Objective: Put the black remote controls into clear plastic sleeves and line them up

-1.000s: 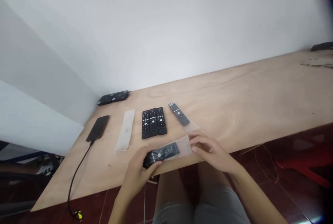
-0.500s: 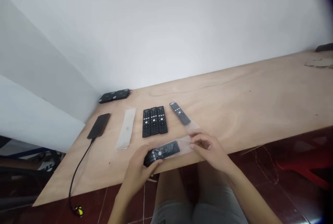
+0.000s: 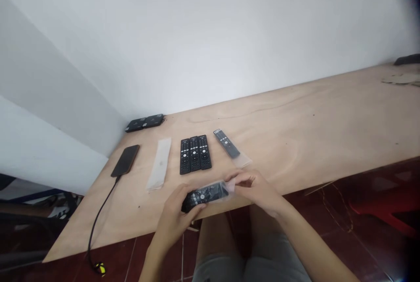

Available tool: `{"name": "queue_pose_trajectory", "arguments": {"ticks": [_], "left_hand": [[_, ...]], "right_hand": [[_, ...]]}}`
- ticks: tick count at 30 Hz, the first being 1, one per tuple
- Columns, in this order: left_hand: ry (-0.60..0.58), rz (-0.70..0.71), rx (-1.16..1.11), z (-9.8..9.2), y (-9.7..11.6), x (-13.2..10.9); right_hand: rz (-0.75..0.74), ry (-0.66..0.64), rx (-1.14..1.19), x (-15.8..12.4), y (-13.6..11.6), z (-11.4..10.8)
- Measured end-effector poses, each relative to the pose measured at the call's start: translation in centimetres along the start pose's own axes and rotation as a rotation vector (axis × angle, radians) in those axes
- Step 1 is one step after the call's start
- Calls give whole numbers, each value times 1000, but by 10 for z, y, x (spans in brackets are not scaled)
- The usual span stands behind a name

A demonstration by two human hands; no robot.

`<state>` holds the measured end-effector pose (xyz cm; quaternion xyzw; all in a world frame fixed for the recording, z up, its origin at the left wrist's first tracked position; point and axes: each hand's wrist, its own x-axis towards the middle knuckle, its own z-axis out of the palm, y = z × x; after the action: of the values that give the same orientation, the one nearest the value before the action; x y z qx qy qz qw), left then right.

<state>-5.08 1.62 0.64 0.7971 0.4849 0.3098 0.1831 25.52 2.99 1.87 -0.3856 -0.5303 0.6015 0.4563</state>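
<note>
Near the table's front edge lies a black remote control [image 3: 210, 194] inside a clear plastic sleeve. My left hand [image 3: 177, 207] grips its left end, thumb in front and fingers behind. At the other end, my right hand [image 3: 251, 186] pinches the loose end of the plastic sleeve [image 3: 230, 186]. Three bare remotes [image 3: 194, 154] stand side by side just beyond my hands. To their right, another remote [image 3: 226, 143] lies slanted in a sleeve whose loose end points toward my right hand. A stack of flat sleeves [image 3: 159, 164] is left of the three remotes.
A phone [image 3: 125, 160] with a black cable [image 3: 102, 212] running off the front edge lies at the left of the wooden table [image 3: 295, 142]. Two black boxes [image 3: 144, 123] sit by the wall corner. A red plastic stool [image 3: 383, 210] stands on the floor at the right.
My right hand has shifted left toward the remote, and the loose end of the sleeve now looks gathered or folded near the remote's end. My left hand keeps its grip.
</note>
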Motion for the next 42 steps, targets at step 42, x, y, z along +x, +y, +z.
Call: {"name": "queue_pose_trajectory", "arguments": {"ticks": [42], "left_hand": [[-108,-119,-19,-1,5,0]], "right_hand": [[44,68,-82,-5,8,3]]}}
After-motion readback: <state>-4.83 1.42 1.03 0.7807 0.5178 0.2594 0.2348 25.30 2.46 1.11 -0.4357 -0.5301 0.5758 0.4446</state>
